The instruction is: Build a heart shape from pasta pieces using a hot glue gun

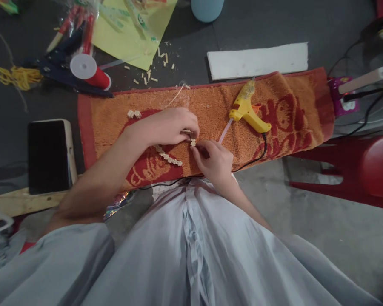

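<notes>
Over the orange towel [210, 106], a curved chain of small pale stick pieces [170, 158] runs out from under my left hand [174, 125]. Its fingers are curled, pinching a part of the pale pieces that they mostly hide. My right hand [215, 159] is closed too, thumb and forefinger on a small pale cluster [193, 143] just beside the left fingertips. Whether this cluster joins the curved chain behind the left hand, I cannot tell. A yellow glue gun [246, 108] lies to the right, its clear glue stick [225, 131] pointing toward my right hand.
Two small pale clusters [134, 114] lie on the towel's left. Beyond it are cut stick bits [147, 76], a red ribbon spool [94, 76], a yellow-green sheet [124, 40] and a white strip [258, 60]. A phone [49, 155] is at left, a red chair [347, 170] at right.
</notes>
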`<state>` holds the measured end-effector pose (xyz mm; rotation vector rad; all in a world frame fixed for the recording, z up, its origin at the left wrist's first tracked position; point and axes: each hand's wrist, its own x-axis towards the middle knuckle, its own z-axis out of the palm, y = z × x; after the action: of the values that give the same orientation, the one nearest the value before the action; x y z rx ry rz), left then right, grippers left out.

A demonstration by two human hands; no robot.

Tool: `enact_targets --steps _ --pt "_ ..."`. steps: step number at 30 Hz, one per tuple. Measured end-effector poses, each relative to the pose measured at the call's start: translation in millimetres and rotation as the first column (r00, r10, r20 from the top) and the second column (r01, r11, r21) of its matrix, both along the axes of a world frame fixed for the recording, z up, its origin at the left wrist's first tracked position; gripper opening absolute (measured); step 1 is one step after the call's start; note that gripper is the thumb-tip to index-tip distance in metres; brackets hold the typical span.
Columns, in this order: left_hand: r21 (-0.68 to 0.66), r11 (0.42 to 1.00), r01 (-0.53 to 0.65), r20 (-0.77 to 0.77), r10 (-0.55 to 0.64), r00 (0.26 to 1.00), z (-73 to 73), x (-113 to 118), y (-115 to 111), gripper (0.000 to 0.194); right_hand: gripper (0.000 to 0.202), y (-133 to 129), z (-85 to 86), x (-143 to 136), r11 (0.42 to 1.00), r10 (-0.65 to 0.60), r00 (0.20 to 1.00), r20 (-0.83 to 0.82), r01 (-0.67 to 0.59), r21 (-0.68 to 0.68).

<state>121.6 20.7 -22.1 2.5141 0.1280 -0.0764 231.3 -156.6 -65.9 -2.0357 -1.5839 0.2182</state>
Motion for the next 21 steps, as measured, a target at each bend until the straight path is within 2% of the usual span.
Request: enact_targets --steps 14,21 --pt "-0.029 0.999 0.028 0.025 -0.028 0.999 -1.1 -0.3 1.1 0.020 0.027 0.0 -6.6 1.1 0.998 -0.004 0.999 0.041 0.001 0.063" --pt "-0.035 0.999 0.029 0.017 -0.028 0.999 0.8 0.3 0.4 0.021 0.026 0.6 -6.5 1.7 1.000 -0.013 0.999 0.029 0.013 0.008"
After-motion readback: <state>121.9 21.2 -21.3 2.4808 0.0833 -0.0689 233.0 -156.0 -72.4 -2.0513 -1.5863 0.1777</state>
